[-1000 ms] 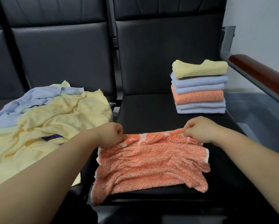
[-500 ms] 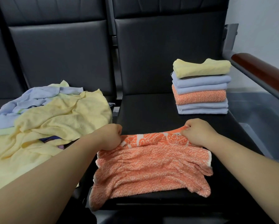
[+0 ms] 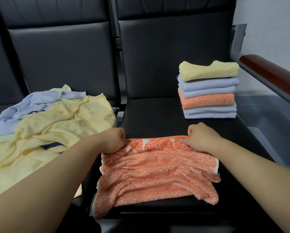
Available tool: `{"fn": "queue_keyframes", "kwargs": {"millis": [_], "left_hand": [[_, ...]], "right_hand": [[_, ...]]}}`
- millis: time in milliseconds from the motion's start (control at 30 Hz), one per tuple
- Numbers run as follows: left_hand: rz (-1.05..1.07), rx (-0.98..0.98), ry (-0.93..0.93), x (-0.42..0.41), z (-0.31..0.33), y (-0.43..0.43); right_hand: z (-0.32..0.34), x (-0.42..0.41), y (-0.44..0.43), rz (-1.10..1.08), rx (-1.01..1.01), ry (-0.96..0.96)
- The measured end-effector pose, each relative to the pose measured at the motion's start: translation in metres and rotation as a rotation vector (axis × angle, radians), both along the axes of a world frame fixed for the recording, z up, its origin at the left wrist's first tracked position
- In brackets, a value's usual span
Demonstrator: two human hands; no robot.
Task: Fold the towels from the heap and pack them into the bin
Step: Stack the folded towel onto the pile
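Observation:
An orange towel (image 3: 156, 172) lies spread on the black seat (image 3: 151, 115) in front of me, its near edge hanging over the seat front. My left hand (image 3: 113, 141) grips its far left corner and my right hand (image 3: 200, 136) grips its far right corner, both with curled fingers. The far edge is turned over and shows a patterned side. A heap of yellow and pale blue towels (image 3: 53, 125) covers the seat to the left. A stack of folded towels (image 3: 208, 91), yellow on top, stands at the seat's back right. The grey bin (image 3: 273, 125) sits low on the right.
A brown wooden armrest (image 3: 272, 74) on a metal bar runs over the bin at the right. Black seat backs rise behind both seats. A narrow gap separates the two seats.
Both hands have kept their grip on the towel's far corners and shifted slightly away from me along the seat. The heap and the stack have not moved.

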State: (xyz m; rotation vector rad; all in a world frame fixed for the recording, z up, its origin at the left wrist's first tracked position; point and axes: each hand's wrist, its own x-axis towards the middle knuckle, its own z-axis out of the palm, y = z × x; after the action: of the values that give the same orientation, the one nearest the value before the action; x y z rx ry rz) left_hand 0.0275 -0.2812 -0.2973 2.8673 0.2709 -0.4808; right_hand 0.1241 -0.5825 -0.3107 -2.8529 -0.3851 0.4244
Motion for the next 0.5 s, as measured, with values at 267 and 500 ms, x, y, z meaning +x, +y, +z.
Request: {"fn": "queue_keyframes", "kwargs": {"millis": [267, 500], "left_hand": [[0.047, -0.064, -0.247, -0.018, 0.019, 0.02], [0.171, 0.046, -0.284, -0.028, 0.017, 0.027]], "right_hand": [[0.009, -0.006, -0.01, 0.038, 0.05, -0.068], [0.004, -0.007, -0.014, 0.058, 0.068, -0.104]]}}
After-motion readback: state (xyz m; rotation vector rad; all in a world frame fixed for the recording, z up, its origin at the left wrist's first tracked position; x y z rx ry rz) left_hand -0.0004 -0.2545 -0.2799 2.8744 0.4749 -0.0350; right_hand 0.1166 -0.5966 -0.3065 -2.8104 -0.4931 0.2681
